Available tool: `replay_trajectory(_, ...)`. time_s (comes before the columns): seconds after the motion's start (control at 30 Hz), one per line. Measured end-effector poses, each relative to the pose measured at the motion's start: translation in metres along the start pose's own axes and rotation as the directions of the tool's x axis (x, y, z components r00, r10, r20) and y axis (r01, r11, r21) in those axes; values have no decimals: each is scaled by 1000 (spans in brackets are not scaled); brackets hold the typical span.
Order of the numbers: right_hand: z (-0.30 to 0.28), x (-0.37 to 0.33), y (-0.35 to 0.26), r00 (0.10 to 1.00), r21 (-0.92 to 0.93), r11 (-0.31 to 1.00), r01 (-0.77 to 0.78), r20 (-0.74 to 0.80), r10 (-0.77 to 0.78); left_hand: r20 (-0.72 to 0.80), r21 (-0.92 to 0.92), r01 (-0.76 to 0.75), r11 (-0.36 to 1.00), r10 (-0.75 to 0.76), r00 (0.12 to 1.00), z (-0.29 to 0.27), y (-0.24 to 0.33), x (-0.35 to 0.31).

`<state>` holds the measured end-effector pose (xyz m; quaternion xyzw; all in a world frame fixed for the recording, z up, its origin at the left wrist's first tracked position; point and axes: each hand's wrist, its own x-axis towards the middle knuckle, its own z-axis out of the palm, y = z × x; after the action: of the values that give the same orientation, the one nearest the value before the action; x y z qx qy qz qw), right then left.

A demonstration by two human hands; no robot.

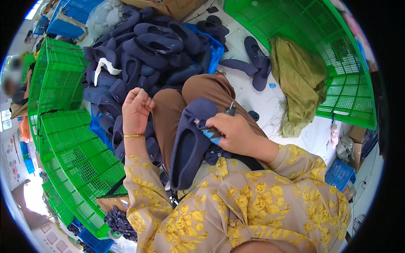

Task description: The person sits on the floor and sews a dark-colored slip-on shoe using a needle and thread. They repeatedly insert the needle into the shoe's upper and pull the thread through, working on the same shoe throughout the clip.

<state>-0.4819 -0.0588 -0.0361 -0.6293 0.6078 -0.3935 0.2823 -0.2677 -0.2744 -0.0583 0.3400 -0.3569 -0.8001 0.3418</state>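
Note:
A navy slipper lies on my lap, toe up, opening toward me. My right hand rests on its right edge, fingers closed around small blue-handled snips whose dark tip pokes out near my knee. My left hand is raised beside my left knee, fingers curled loosely together with nothing visible in them; a gold bangle circles that wrist. A big heap of navy slippers lies just beyond my left hand.
Green plastic crates stand on my left, another green crate at the upper right. An olive cloth and loose slippers lie on the white floor. A blue basket sits at my right.

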Motion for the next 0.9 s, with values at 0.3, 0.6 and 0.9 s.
replay_trajectory(0.3, 8, -1, 1, 995, -96, 992, 84, 58, -79, -244, 539, -16, 842, 174, 954, -13, -21, 4)
replay_trajectory(0.6, 7, -4, -1, 996, 50, 998, -23, 84, 19, 144, 897, -254, 361, 304, 942, 67, -25, -60)
replay_trajectory(0.9, -70, -99, 34, 642, 925, 216, -313, 38, 766, 59, 784, -312, 537, 435, 898, 73, -57, -65)
